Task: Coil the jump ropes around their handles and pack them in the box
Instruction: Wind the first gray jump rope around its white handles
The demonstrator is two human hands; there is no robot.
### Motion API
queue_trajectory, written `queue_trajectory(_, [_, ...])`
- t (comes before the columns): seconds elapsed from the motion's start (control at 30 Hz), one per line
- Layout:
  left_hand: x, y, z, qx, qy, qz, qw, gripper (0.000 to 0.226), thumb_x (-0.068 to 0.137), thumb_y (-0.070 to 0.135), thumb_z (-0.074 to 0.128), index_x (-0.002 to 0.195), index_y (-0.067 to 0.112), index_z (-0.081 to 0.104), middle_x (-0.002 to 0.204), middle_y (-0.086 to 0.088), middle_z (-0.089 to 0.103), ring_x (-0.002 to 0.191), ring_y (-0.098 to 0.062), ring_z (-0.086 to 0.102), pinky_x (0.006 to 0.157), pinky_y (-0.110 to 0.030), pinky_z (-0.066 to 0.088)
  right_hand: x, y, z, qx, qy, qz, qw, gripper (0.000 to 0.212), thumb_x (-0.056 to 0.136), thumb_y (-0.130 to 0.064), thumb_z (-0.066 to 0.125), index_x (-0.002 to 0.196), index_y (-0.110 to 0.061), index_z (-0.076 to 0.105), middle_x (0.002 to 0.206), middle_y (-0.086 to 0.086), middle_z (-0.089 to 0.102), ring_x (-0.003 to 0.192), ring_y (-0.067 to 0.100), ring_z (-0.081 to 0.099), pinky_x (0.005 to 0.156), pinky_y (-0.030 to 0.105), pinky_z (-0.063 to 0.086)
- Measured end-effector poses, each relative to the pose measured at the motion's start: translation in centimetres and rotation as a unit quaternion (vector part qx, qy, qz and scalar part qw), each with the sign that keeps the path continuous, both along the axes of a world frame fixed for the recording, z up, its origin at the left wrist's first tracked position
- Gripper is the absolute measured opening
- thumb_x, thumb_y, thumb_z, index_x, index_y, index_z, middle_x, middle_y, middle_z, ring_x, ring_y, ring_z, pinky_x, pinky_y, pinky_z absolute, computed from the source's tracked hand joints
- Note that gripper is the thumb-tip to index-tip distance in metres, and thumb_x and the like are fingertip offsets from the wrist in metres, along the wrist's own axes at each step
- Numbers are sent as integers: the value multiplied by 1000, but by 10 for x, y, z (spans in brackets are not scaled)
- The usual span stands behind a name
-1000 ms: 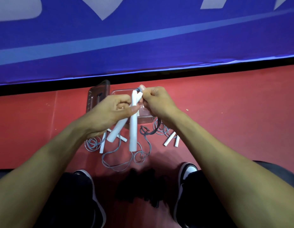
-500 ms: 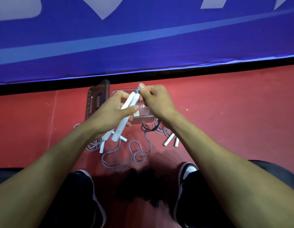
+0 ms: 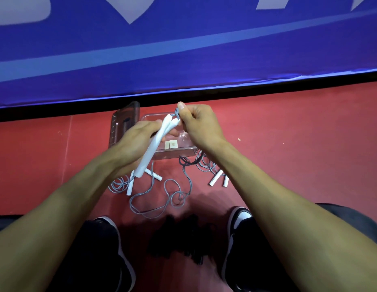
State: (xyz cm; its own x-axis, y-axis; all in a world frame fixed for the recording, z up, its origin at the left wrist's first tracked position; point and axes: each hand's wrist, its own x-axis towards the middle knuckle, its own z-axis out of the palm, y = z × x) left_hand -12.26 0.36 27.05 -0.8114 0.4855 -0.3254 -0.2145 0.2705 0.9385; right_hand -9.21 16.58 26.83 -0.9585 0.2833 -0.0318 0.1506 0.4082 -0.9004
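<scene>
My left hand (image 3: 132, 144) grips the two handles (image 3: 153, 144) slanting up toward the box (image 3: 183, 153), where my right fingers (image 3: 184, 114) pinch the cord (image 3: 176, 114) at their top.

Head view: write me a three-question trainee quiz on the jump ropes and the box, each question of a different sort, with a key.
1. True or false: the clear box already holds a coiled rope.
2. Multiple choice: which hand holds the two white handles together? A) the left hand B) the right hand C) neither hand
3. Fill in: the right hand's fingers pinch the grey ____ at the handles' top ends.

Key: 1 false, since only small pale tags show inside; 2 A; 3 rope, whose slack lies loose on the red floor.
</scene>
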Motion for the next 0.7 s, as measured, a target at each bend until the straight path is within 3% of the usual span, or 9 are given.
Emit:
queue_trajectory(0.07, [1, -2, 0, 16, 4, -30, 999, 39, 108, 29, 42, 96, 21, 78, 107, -8, 74, 85, -8, 60, 81, -26, 45, -1, 2, -1, 1, 6, -4, 1000, 55, 106, -33, 45, 70, 8, 54, 59, 1, 35, 56, 14, 29, 56, 33, 26])
queue_trajectory(0.17, [4, 1, 4, 37, -31, -55, 997, 32, 107, 24, 39, 97, 11, 67, 80, -4, 57, 62, -4, 50, 57, -17, 42, -2, 3, -1, -9, 14, 5, 1000, 56, 106, -33, 45, 74, 11, 55, 59, 1, 35, 57, 13, 29, 57, 33, 25])
queue_trajectory(0.27, [3, -1, 4, 58, -53, -84, 993, 25, 94, 31, 54, 98, 8, 64, 73, 6, 62, 67, -4, 54, 68, -22, 47, -2, 1, 0, -32, 22, 15, 999, 56, 106, -33, 45, 68, 7, 50, 59, 0, 31, 56, 13, 26, 55, 31, 23])
queue_trajectory(0.33, [1, -3, 4, 87, -59, -98, 990, 29, 84, 35, 70, 92, 8, 63, 73, 3, 62, 67, -9, 55, 71, -26, 49, -1, -2, 0, -59, 25, 25, 998, 55, 106, -33, 46, 64, 2, 45, 59, 0, 28, 55, 12, 23, 52, 28, 22])
queue_trajectory(0.4, [2, -2, 1, 68, -10, -93, 993, 30, 79, 27, 78, 88, 5, 62, 74, -4, 63, 66, -12, 59, 69, -25, 53, -1, -4, 0, -83, 29, 50, 995, 57, 105, -34, 46, 65, 6, 44, 59, 4, 31, 55, 13, 25, 52, 29, 23])
queue_trajectory(0.5, [3, 1, -2, 22, 53, -76, 995, 31, 83, 22, 74, 102, -2, 69, 94, -19, 74, 83, -19, 70, 84, -37, 59, -1, -9, 0, -74, 29, 75, 994, 59, 104, -36, 46, 68, 11, 52, 58, 16, 45, 56, 17, 37, 55, 33, 31])
queue_trajectory(0.6, [6, 2, -2, 46, 15, -61, 997, 32, 91, 22, 66, 106, -6, 68, 104, -31, 71, 95, -35, 69, 93, -49, 56, -1, -9, 0, -55, 36, 74, 995, 59, 104, -37, 46, 64, 6, 52, 55, 18, 43, 54, 14, 35, 54, 33, 30])
queue_trajectory(0.7, [4, 1, -2, 74, -23, -61, 995, 18, 98, 13, 62, 108, -2, 64, 89, -21, 74, 77, -31, 71, 78, -43, 60, -1, -9, 0, -15, 48, 45, 998, 49, 105, -33, 45, 61, -12, 39, 58, 1, 30, 56, 12, 24, 54, 34, 22])
